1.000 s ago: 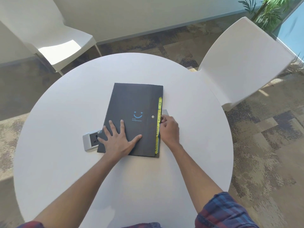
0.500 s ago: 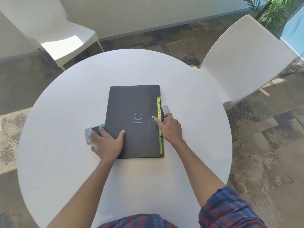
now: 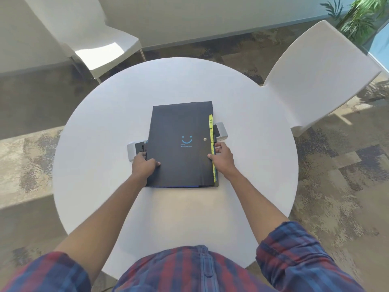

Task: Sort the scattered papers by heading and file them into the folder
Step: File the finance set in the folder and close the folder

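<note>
A closed black folder [image 3: 179,127] with a blue smiley and a snap button lies flat in the middle of the round white table [image 3: 248,169]. Yellow index tabs [image 3: 211,131] stick out along its right edge. My left hand [image 3: 144,165] grips the folder's left edge, thumb on the cover. My right hand [image 3: 222,158] holds the right edge by the tabs, thumb on top. No loose papers are in sight; any inside the folder are hidden.
A grey power-socket strip set in the table shows on both sides of the folder, at its left [image 3: 132,149] and right [image 3: 221,129]. White chairs stand at the back left [image 3: 101,45] and right [image 3: 322,70]. A potted plant [image 3: 362,13] is far right.
My left hand went from flat on the cover to gripping the left edge. My right hand slid down the right edge. The folder was turned square to me.
</note>
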`<state>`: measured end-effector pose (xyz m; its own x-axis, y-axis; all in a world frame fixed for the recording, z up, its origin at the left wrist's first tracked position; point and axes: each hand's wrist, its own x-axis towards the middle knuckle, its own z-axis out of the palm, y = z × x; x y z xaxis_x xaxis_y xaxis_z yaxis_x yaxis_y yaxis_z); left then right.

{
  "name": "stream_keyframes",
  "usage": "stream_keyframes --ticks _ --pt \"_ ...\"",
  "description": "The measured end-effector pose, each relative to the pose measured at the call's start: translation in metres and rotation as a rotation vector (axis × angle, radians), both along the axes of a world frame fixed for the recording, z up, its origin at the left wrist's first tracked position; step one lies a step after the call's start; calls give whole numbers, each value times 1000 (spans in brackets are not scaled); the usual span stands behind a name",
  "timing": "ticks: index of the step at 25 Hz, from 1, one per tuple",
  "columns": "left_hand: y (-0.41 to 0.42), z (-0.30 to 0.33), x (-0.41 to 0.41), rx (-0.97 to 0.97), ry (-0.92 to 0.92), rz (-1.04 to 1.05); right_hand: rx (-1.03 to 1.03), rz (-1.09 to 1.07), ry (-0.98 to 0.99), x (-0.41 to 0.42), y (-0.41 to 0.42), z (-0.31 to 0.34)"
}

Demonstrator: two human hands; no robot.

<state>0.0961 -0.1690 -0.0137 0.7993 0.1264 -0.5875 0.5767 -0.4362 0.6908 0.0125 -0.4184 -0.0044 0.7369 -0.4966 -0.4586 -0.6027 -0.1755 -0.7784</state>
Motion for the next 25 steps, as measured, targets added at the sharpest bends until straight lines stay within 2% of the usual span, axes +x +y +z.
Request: stream_keyframes --ticks 4,9,12,16,18,22,25 --pt "18 5 -59 14 56 22 16 61 3 -48 12 0" --pt "38 11 -135 67 33 -48 19 64 18 -117 34 -12" --pt "42 7 -153 146 -16 -98 -20 33 13 -136 43 -18" --pt "30 5 -159 502 -124 -292 -284 108 59 -135 38 -12" --pt "8 10 -164 604 -208 -403 -416 181 52 -128 30 -9" --pt "-59 9 -178 653 -210 -657 -528 437 45 -111 7 -13" --pt "-100 7 -186 617 -116 -695 -552 517 6 -105 -1 -19"
